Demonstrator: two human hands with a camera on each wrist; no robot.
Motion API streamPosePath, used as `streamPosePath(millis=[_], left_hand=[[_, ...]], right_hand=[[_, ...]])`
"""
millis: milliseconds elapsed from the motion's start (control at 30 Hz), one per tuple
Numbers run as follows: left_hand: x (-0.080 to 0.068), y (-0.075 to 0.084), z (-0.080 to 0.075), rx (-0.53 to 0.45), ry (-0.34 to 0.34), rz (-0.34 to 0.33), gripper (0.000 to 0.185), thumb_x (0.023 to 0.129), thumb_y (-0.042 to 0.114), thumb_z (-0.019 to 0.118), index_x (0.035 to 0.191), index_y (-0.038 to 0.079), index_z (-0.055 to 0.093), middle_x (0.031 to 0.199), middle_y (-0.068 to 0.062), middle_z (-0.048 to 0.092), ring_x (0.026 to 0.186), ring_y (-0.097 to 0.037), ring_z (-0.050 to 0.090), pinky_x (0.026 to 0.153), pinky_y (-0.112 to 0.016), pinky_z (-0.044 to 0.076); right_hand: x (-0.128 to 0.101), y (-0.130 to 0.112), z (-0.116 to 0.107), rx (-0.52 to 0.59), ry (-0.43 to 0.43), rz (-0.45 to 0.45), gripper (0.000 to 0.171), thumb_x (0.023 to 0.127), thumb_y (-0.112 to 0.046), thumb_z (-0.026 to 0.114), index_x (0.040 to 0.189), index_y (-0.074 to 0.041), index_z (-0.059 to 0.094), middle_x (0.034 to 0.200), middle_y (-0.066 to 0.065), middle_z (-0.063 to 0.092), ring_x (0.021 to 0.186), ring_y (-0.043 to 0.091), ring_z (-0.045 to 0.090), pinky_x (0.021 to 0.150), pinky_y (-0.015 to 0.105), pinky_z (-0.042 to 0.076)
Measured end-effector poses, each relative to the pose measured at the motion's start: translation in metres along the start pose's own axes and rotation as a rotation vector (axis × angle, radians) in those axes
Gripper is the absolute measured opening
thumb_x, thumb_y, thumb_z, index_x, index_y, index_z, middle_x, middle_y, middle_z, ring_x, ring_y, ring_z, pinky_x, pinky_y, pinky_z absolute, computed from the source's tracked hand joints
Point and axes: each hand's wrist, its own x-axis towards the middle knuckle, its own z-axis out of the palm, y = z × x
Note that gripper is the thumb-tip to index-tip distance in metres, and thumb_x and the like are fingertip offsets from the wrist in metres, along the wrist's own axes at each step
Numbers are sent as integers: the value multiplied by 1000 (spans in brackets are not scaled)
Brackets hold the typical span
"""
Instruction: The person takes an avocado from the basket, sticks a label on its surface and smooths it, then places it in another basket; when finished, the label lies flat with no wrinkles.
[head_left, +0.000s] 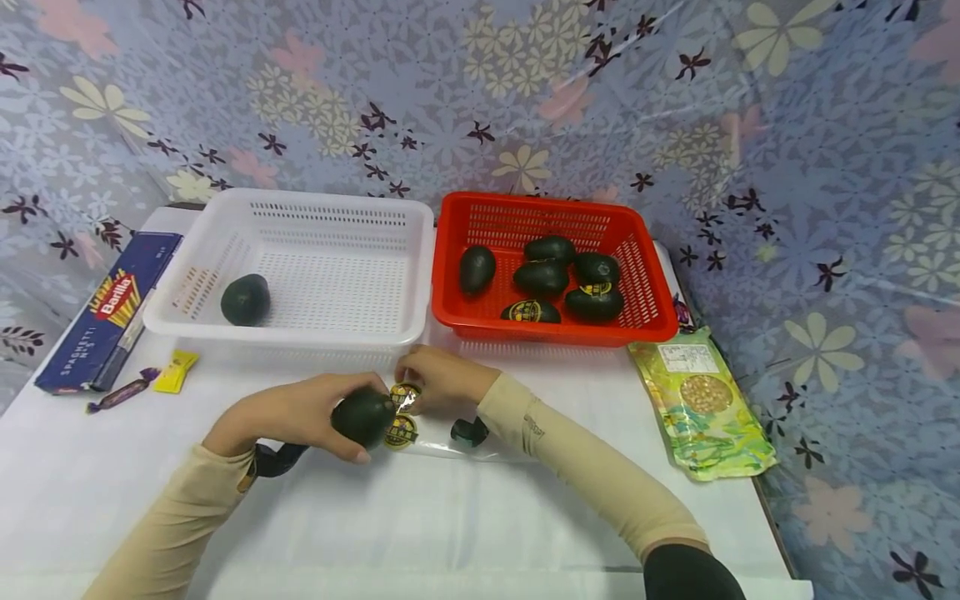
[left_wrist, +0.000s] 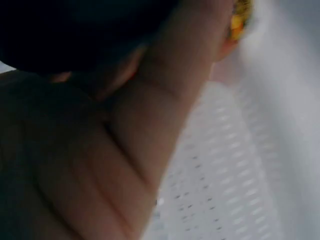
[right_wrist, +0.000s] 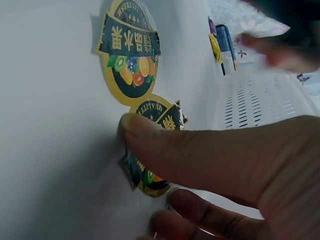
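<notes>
My left hand (head_left: 300,414) grips a dark green avocado (head_left: 363,416) just above the white table, near the front middle. The palm and thumb (left_wrist: 165,100) fill the left wrist view, with the dark avocado (left_wrist: 75,30) at the top. My right hand (head_left: 438,379) pinches a round fruit sticker (head_left: 406,395) beside the avocado. In the right wrist view the thumb (right_wrist: 200,155) presses on that sticker (right_wrist: 152,150), which is partly lifted. A second sticker (right_wrist: 130,50) lies flat on the clear sheet (head_left: 450,446).
A white basket (head_left: 300,321) holds one avocado (head_left: 245,299). A red basket (head_left: 637,267) holds several avocados (head_left: 540,277). A blue spaghetti box (head_left: 112,312) and candies (head_left: 175,371) lie left. A snack pouch (head_left: 701,404) lies right. A patterned curtain hangs behind.
</notes>
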Motion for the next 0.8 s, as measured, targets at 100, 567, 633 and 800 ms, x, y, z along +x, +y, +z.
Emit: streamPosePath(millis=[100, 567, 633, 800], left_hand=[[4, -2, 13, 56, -20, -41, 55, 73, 33, 89, 116, 21, 57, 101, 7, 65, 89, -5, 57, 78, -21, 46], [1, 0, 46, 176, -3, -140, 58, 70, 35, 90, 115, 21, 57, 102, 7, 66, 90, -6, 58, 81, -26, 48], [0, 2, 49, 192, 8, -149, 58, 70, 36, 90, 115, 21, 56, 102, 7, 66, 92, -8, 58, 82, -27, 48], [0, 7, 52, 204, 22, -177, 58, 68, 35, 90, 114, 21, 57, 103, 5, 66, 95, -10, 59, 83, -30, 48]], right_hand=[[2, -1, 0, -2, -13, 10, 37, 78, -18, 86, 109, -9, 68, 102, 4, 65, 94, 15, 54, 85, 23, 47], [3, 0, 1, 64, 3, 57, 32, 75, -13, 88, 91, -11, 60, 81, -1, 54, 79, 12, 49, 70, 20, 39], [2, 1, 1, 81, 9, 50, 28, 78, -11, 85, 88, -11, 60, 79, -2, 54, 77, 11, 49, 68, 19, 39], [-1, 8, 0, 150, 19, 15, 19, 86, -8, 78, 84, -11, 60, 77, -3, 55, 75, 10, 51, 68, 18, 41]])
